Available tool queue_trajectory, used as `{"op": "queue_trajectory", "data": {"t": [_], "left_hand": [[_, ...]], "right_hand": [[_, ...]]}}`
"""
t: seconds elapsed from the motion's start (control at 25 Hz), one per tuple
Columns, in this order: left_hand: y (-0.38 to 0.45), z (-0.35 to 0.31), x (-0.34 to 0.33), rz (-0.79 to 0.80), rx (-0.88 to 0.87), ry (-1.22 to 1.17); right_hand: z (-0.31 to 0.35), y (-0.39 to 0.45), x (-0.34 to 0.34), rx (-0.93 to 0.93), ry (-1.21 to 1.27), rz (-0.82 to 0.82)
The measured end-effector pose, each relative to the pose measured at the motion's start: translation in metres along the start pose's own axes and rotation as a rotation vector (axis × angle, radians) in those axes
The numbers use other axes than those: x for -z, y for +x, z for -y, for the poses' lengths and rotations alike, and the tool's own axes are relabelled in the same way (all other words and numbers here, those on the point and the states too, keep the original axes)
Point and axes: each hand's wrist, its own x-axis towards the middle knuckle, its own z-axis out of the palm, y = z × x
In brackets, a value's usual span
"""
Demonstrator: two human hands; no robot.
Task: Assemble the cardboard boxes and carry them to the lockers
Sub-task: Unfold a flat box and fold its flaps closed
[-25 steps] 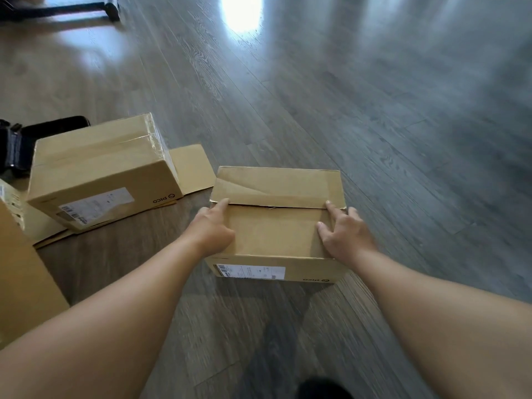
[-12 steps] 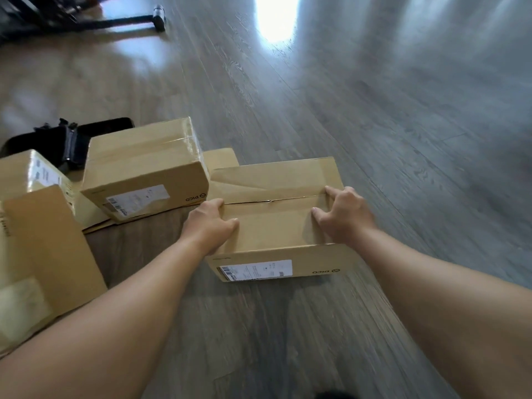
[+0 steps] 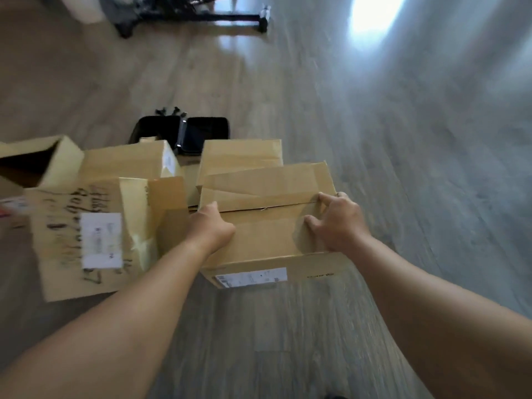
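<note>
- Grey-brown wood-plank flooring [image 3: 374, 139] fills the view, with a bright patch of reflected light [image 3: 374, 12] at the top right.
- At the top edge a black metal stand base with a long bar [image 3: 201, 17] rests on the floor; the frame is blurred there.
- A closed rectangular brown cardboard box with a white label on its near side [image 3: 267, 243] sits in the middle, held between both hands. Its top flaps meet in a seam that runs left to right, and the far flap is creased.
- The left hand [image 3: 211, 226] grips the box's left top edge, with the fingers curled down over the side and out of sight and the thumb on the top face.
- The right hand [image 3: 335, 221] presses on the top near the right edge, fingers bent, their tips on the seam and on the near flap.
- Just behind this box lies a second closed brown cardboard box [image 3: 241, 155], partly hidden by it.
- To the left stands a larger brown cardboard box with dark handwriting and a white sticker [image 3: 98, 234], one flap raised beside the held box.
- Behind that are a smaller brown box with a white side label [image 3: 129, 159] and an open carton [image 3: 43, 162] at the far left.
- An open black case [image 3: 201, 133] lies on the floor beyond the boxes.
</note>
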Motion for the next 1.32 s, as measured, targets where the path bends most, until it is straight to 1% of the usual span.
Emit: {"op": "queue_trajectory", "data": {"t": [0.08,0.2,0.28,0.36,0.48,0.64,0.76,0.88,0.96,1.08,1.2,1.32], "left_hand": [[-0.03,0.011,0.07,-0.038,0.046,-0.019],[-0.082,0.029,0.172,-0.131,0.126,-0.007],[-0.127,0.045,0.244,-0.193,0.223,-0.033],[-0.175,0.068,0.308,-0.229,0.327,-0.114],[-0.248,0.103,0.381,-0.299,0.45,-0.233],[-0.36,0.164,0.473,-0.449,0.603,-0.386],[-0.438,0.224,0.527,-0.53,0.669,-0.442],[-0.509,0.276,0.568,-0.6,0.719,-0.46],[-0.559,0.312,0.595,-0.643,0.767,-0.416],[-0.622,0.363,0.628,-0.661,0.875,-0.33],[-0.661,0.414,0.652,-0.685,0.958,-0.304],[-0.685,0.48,0.678,-0.724,1.015,-0.309]], "right_hand": [[0.06,-0.012,0.03,0.07,-0.042,0.072],[0.148,-0.037,0.068,0.164,-0.016,0.18],[0.219,-0.062,0.098,0.269,-0.022,0.251],[0.289,-0.091,0.127,0.38,-0.052,0.311],[0.384,-0.135,0.159,0.565,-0.115,0.391],[0.514,-0.222,0.18,0.79,-0.211,0.472],[0.599,-0.301,0.175,0.931,-0.229,0.52],[0.669,-0.376,0.164,1.014,-0.266,0.544],[0.713,-0.432,0.157,1.07,-0.274,0.569],[0.771,-0.502,0.138,1.179,-0.271,0.608],[0.82,-0.553,0.113,1.261,-0.233,0.598],[0.881,-0.598,0.072,1.32,-0.2,0.646]]}}
